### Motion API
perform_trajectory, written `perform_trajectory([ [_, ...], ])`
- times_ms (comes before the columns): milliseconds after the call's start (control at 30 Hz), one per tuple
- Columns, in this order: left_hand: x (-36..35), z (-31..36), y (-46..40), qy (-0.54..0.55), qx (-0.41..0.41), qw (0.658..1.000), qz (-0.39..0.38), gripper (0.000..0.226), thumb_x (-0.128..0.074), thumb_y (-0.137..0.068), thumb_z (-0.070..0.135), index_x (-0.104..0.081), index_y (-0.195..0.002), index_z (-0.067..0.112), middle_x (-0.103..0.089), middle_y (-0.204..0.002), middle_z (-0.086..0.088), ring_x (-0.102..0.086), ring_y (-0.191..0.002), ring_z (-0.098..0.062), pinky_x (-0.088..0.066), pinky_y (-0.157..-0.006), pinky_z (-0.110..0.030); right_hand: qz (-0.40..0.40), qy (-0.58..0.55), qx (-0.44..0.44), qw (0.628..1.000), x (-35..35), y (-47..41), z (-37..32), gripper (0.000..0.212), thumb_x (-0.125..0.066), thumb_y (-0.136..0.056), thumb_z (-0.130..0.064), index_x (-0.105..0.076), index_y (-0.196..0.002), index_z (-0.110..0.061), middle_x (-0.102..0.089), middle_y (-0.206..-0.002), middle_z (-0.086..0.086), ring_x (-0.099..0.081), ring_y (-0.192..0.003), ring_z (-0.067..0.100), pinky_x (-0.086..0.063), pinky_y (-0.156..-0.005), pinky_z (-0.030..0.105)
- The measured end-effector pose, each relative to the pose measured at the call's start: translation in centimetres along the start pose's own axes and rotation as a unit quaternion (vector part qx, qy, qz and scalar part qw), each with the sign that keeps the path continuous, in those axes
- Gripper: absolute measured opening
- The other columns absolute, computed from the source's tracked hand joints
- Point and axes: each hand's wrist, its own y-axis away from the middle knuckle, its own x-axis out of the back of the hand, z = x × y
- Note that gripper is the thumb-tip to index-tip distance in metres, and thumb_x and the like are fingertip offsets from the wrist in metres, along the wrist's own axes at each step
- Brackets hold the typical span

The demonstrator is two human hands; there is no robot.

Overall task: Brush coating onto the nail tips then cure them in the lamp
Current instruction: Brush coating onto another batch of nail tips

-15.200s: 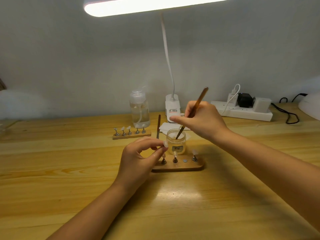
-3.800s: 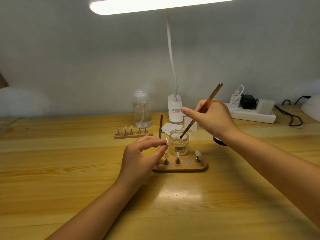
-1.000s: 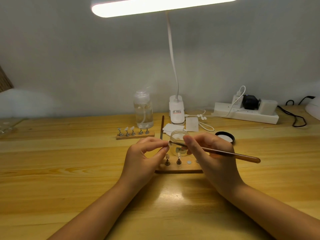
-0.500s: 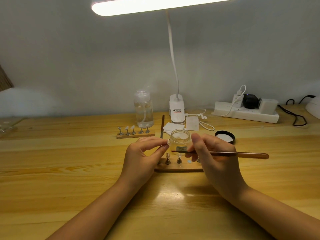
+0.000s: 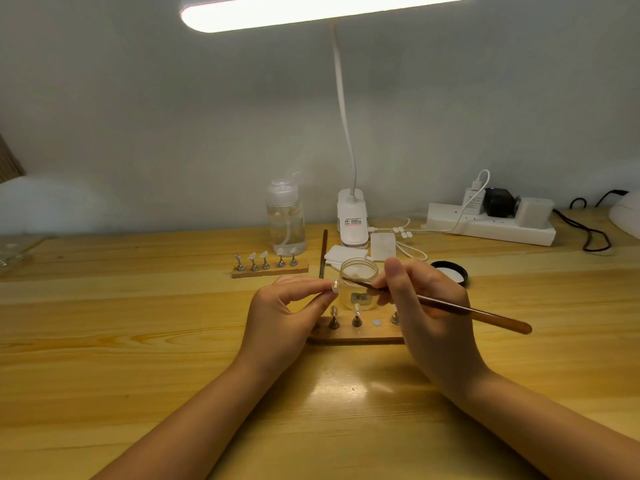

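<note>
My left hand (image 5: 284,313) pinches a small clear nail tip (image 5: 335,285) between thumb and forefinger, just left of an open glass jar (image 5: 358,284). My right hand (image 5: 429,313) grips a brown brush (image 5: 467,310), handle pointing right, bristles reaching left over the jar's rim and close to the nail tip. Below both hands lies a wooden holder (image 5: 353,336) with metal stands; its right end is hidden by my right hand. A second wooden holder (image 5: 269,270) with several tips stands further back. A white dome at the far right edge, perhaps the curing lamp (image 5: 626,216), is mostly cut off.
Behind the jar stand a clear pump bottle (image 5: 285,220), a white desk lamp base (image 5: 352,220), white pads (image 5: 346,254), a second brush (image 5: 323,252) and the jar's black lid (image 5: 449,271). A power strip (image 5: 491,227) with plugs and cables sits at the back right.
My right hand has raised the brush's bristle end toward the nail tip, and the handle now slopes down to the right. My left hand stays put with the tip.
</note>
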Motion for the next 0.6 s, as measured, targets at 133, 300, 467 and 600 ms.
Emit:
perform_trajectory([
  [133, 0.09, -0.06, 0.10, 0.009, 0.006, 1.000, 0.001, 0.024, -0.071, -0.072, 0.011, -0.068, -0.092, 0.025, -0.066, -0.087, 0.017, -0.061, -0.092, -0.001, -0.048, -0.081, -0.013, -0.023, -0.006, -0.012, 1.000, -0.33, 0.07, 0.19, 0.026, -0.044, -0.087, -0.031, -0.060, -0.075, -0.015, -0.060, -0.064, -0.007, -0.060, -0.062, 0.003, -0.047, -0.056, 0.013],
  [300, 0.08, 0.02, 0.09, 0.038, 0.032, 0.999, -0.003, 0.020, -0.072, -0.072, 0.013, -0.071, -0.088, 0.024, -0.068, -0.087, 0.016, -0.063, -0.089, 0.001, -0.048, -0.077, -0.010, -0.012, -0.046, -0.017, 0.999, -0.26, 0.38, 0.07, 0.032, -0.041, -0.089, -0.035, -0.060, -0.073, -0.016, -0.062, -0.063, 0.000, -0.060, -0.059, 0.005, -0.047, -0.055, 0.013],
  [467, 0.09, 0.44, 0.07, 0.072, 0.061, 0.995, -0.008, 0.016, -0.069, -0.066, 0.026, -0.071, -0.082, 0.028, -0.068, -0.084, 0.019, -0.063, -0.088, 0.005, -0.047, -0.074, -0.007, -0.009, -0.029, -0.027, 0.999, -0.57, 0.21, -0.01, 0.030, -0.038, -0.087, -0.035, -0.059, -0.077, -0.015, -0.061, -0.068, -0.002, -0.060, -0.066, 0.004, -0.046, -0.059, 0.011],
  [600, 0.13, 0.45, -0.09, 0.084, 0.074, 0.994, -0.013, 0.019, -0.068, -0.063, 0.030, -0.072, -0.082, 0.027, -0.068, -0.083, 0.020, -0.063, -0.089, 0.005, -0.048, -0.077, -0.009, -0.010, -0.080, -0.054, 0.995, -0.28, 0.65, -0.12, 0.031, -0.044, -0.088, -0.034, -0.060, -0.070, -0.015, -0.063, -0.062, -0.002, -0.061, -0.056, 0.005, -0.046, -0.053, 0.013],
])
